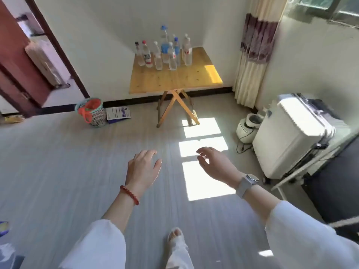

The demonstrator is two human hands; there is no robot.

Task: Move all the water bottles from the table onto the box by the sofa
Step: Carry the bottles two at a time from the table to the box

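Several clear water bottles (165,52) stand upright in a cluster at the back of a small wooden folding table (174,80) against the far wall. One tall bottle with a blue cap (164,35) rises above the rest. My left hand (142,167), with a red bead bracelet on the wrist, hovers over the floor well short of the table, fingers apart and holding nothing. My right hand (215,164), with a watch on the wrist, is also held out and holds nothing. The box and the sofa are out of view.
A mesh waste basket (91,112) and a flat packet (118,114) sit on the floor left of the table. A white suitcase (291,136) and a small white appliance (247,129) with a cord stand at the right. An open doorway (38,61) is at left.
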